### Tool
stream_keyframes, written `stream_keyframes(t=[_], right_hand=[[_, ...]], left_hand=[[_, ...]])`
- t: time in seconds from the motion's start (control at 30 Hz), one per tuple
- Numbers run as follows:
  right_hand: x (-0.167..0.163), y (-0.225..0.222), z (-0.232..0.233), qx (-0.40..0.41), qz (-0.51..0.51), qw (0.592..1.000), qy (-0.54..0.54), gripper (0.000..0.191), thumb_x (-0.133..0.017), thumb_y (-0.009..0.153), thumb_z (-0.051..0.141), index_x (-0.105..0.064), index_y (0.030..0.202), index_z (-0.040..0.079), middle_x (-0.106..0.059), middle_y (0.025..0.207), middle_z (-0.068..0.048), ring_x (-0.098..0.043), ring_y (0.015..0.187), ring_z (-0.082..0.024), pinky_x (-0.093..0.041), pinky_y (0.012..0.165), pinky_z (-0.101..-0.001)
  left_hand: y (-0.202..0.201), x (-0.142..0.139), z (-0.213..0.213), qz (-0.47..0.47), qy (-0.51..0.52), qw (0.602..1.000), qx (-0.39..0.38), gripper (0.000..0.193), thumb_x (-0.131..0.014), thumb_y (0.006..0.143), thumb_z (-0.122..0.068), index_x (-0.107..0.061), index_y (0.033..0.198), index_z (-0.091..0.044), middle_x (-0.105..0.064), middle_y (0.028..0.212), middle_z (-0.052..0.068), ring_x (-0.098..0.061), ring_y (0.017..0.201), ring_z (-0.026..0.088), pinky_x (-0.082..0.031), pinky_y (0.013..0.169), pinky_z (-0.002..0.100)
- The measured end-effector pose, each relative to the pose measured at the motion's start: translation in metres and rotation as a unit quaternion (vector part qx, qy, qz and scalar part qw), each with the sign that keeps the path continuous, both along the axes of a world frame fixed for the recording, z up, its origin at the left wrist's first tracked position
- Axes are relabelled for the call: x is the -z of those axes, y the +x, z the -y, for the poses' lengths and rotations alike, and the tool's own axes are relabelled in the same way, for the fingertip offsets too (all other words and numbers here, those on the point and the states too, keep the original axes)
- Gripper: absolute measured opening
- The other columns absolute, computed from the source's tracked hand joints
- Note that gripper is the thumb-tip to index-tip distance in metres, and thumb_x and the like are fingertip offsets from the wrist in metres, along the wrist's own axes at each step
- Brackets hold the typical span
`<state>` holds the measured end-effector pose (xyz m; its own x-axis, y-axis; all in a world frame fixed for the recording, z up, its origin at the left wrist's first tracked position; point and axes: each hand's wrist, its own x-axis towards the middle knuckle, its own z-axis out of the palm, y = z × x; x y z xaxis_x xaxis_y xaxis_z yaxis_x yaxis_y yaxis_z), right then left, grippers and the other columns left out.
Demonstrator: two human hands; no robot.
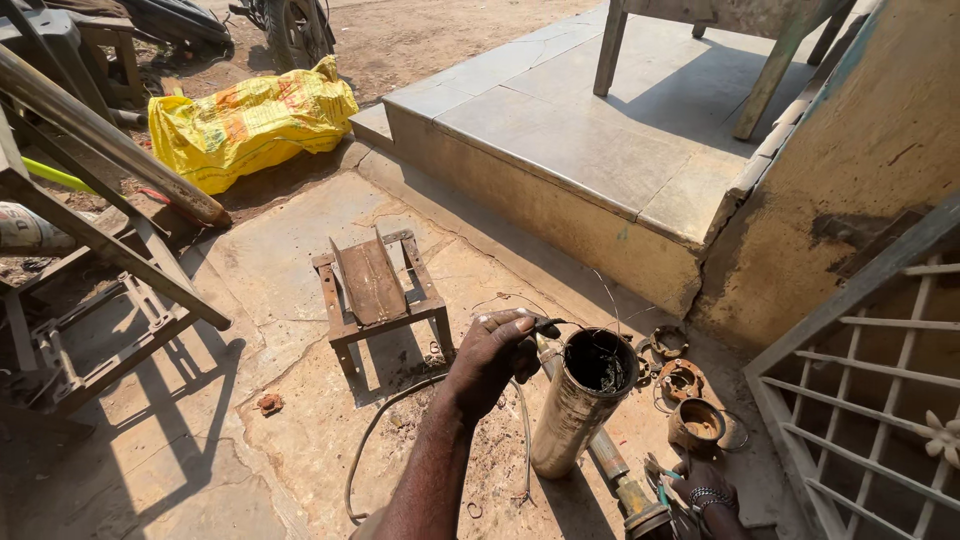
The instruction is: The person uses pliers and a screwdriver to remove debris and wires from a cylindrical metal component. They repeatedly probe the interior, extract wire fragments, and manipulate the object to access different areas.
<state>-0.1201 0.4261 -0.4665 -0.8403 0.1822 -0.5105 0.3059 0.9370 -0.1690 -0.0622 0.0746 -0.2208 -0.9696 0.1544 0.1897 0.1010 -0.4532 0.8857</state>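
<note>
Hiding wire ends: left hand (pixel 497 357)

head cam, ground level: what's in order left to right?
Rusty metal frame → small metal stool → left hand holding thin wires → upright metal cylinder → rusty ring parts → metal grille. The right hand sits low, beneath the rings.
</note>
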Motion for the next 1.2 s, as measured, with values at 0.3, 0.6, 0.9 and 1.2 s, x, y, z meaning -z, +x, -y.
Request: stream_keyframes(t=[0.3, 0.6, 0.9, 1.2], right_hand=[[-0.015, 0.057, -0.017, 0.017, 0.016, 1.000, 0.008, 0.086, -0.069, 0.088, 0.014, -0.018, 0.157, 0.003, -0.077, 0.118, -0.028, -0.080, 0.104, -0.039, -0.066, 0.087, -0.0456], [-0.055, 0.061, -0.015, -0.064, 0.010, 0.992, 0.106, 0.033, -0.062, 0.095, 0.024, -0.075, 0.122, 0.008, -0.072, 0.130, -0.017, -0.071, 0.119, -0.032, -0.057, 0.102, -0.0443], [-0.113, 0.006, -0.075, 0.136, -0.062, 0.611, -0.777, 0.044, -0.064, 0.099, 0.030, -0.063, 0.134, 0.003, -0.064, 0.133, -0.022, -0.060, 0.123, -0.035, -0.054, 0.095, -0.0543], [-0.208, 0.041, -0.057, -0.114, -0.205, 0.462, -0.855, 0.027, -0.069, 0.080, 0.011, -0.067, 0.106, 0.003, -0.028, 0.180, -0.010, -0.015, 0.168, -0.028, -0.030, 0.119, -0.0650]], left_hand=[[0.025, 0.001, -0.002, 0.006, 0.037, 0.999, -0.023, 0.038, -0.063, 0.098, -0.031, -0.071, 0.104, 0.006, -0.041, 0.060, -0.006, -0.037, 0.056, 0.009, -0.033, 0.055, 0.028], [0.037, -0.009, 0.005, 0.003, -0.078, 0.996, -0.033, 0.037, -0.063, 0.100, -0.030, -0.073, 0.103, 0.005, -0.046, 0.056, -0.002, -0.044, 0.051, 0.010, -0.040, 0.050, 0.029], [0.018, -0.002, 0.006, 0.013, -0.051, 0.998, -0.026, 0.043, -0.065, 0.099, -0.036, -0.073, 0.104, 0.006, -0.048, 0.057, -0.004, -0.044, 0.053, 0.009, -0.041, 0.053, 0.028], [-0.005, 0.011, -0.006, -0.011, 0.024, 0.999, 0.025, 0.044, -0.065, 0.099, -0.033, -0.070, 0.113, 0.008, -0.047, 0.062, -0.003, -0.046, 0.058, 0.010, -0.040, 0.057, 0.028]])
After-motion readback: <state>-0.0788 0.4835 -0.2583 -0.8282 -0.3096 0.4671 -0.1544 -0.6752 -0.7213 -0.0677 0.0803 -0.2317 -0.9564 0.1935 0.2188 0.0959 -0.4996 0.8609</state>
